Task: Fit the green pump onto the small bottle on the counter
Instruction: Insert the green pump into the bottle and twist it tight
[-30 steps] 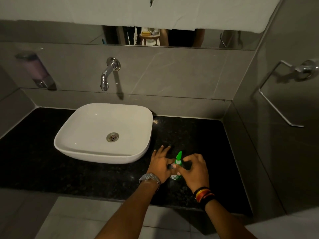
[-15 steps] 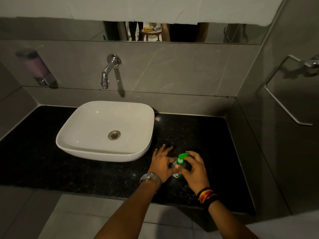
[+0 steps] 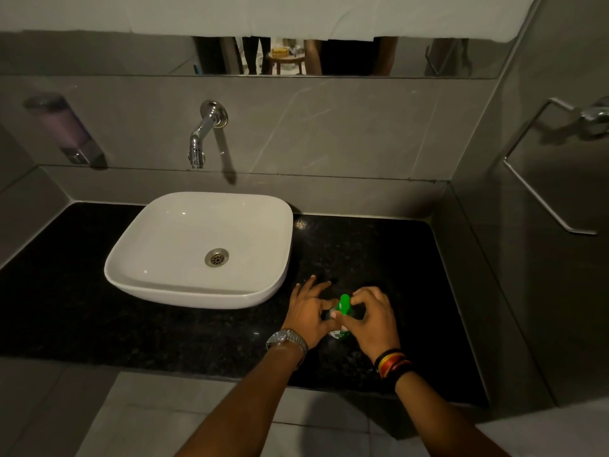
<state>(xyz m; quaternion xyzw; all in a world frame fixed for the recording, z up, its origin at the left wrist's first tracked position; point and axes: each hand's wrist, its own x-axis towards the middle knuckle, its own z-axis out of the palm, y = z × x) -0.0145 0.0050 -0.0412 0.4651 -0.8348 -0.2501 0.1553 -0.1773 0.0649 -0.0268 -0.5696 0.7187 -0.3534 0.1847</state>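
Grip, right hand (image 3: pixel 370 319): thumb + forefinger pinched on the green pump (image 3: pixel 344 304), other fingers curled loosely round it from the right.
Grip, left hand (image 3: pixel 309 311): thumb + first fingers pressed to the small bottle (image 3: pixel 338 332) from the left, steadying it; outer fingers spread, tips toward the counter (image 3: pixel 379 252).
Bottle pos: upright on the black counter, between both hands, just right of the white basin (image 3: pixel 201 249), near front edge. Only a sliver of its lower body w/ pale label shows; rest hidden by fingers.
Pump pos: on top of the bottle neck, nozzle pointing up + away from the person. Looks in line w/ the bottle, not tilted off.
Done so far: pump is on the neck, bottle braced. Judging by the pinch at the collar, prob mid-twist.
Left to do: seat/tighten collar fully, then let go. Can't tell if threads are home, since the collar is covered by fingers.
Est progress: well past halfway, approx last turns.
Risk: small bottle could spin or tip if the left hand slackens.
Nearby: wall tap (image 3: pixel 206 131) over basin, not involved.
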